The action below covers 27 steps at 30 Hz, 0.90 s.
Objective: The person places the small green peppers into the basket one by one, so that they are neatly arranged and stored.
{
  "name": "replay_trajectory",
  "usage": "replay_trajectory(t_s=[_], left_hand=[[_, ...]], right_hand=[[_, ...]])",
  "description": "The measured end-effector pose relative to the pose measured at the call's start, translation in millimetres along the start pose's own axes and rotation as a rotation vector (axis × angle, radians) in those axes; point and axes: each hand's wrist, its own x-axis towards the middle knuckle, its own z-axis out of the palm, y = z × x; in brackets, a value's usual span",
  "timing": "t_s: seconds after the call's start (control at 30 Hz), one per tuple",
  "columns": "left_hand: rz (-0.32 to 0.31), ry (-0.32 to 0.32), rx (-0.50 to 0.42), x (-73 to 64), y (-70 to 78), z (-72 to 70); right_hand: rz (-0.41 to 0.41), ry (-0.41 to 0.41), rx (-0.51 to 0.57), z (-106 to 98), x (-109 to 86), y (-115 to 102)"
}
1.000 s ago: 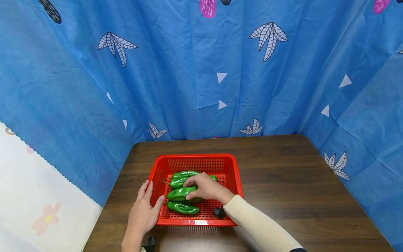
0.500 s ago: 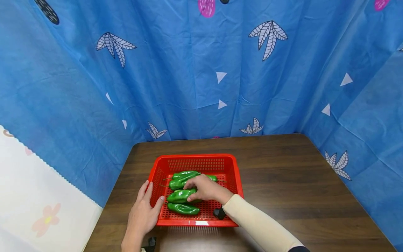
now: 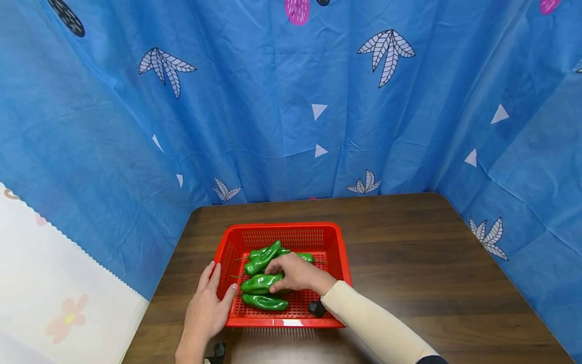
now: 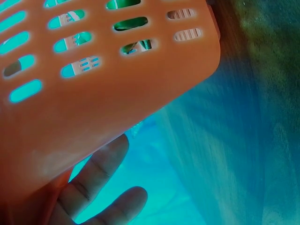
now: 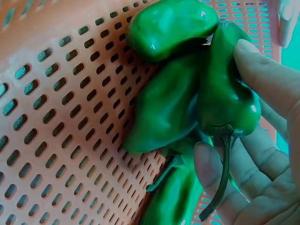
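My right hand [image 3: 294, 273] reaches into a red perforated plastic basket [image 3: 284, 322]. It pinches a green pepper [image 3: 261, 284] between thumb and fingers; in the right wrist view the held pepper [image 5: 229, 93] has its stem hanging towards the palm. Nearer the front lies another pepper [image 3: 265, 302]. Behind the fingers a long pepper [image 3: 262, 259] leans diagonally across others at the back. My left hand [image 3: 208, 303] rests at the basket's left rim, thumb inside and fingers extended outside. Its fingertips [image 4: 112, 147] show past the edge of the basket wall [image 4: 103, 112] in the left wrist view.
The basket stands on a dark wooden table [image 3: 409, 263], left of its middle. Blue patterned curtains [image 3: 282, 111] hang behind and on both sides. A white flowered cloth [image 3: 54, 283] hangs at the left. A black wrist camera [image 3: 317, 308] sits beneath the right cuff.
The long pepper behind my right fingers has swung from lying level to slanting, its tip moved up and away. Both hands have stayed nearly in place.
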Motion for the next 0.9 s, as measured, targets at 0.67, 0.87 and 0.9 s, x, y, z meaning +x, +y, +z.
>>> replay_trajectory(t_s=[0.67, 0.87, 0.9], left_hand=[[-0.013, -0.002, 0.007, -1.8, -0.2, -0.6], [-0.008, -0.009, 0.000, -2.8, 0.7, -0.2], [-0.007, -0.007, -0.002, -2.8, 0.9, -0.1]], right_hand=[[-0.006, 0.033, 0.032, -1.3, -0.8, -1.3], [0.009, 0.070, 0.058, -3.5, -2.8, -4.3], [0.012, 0.082, 0.064, -4.4, -3.2, -5.4]])
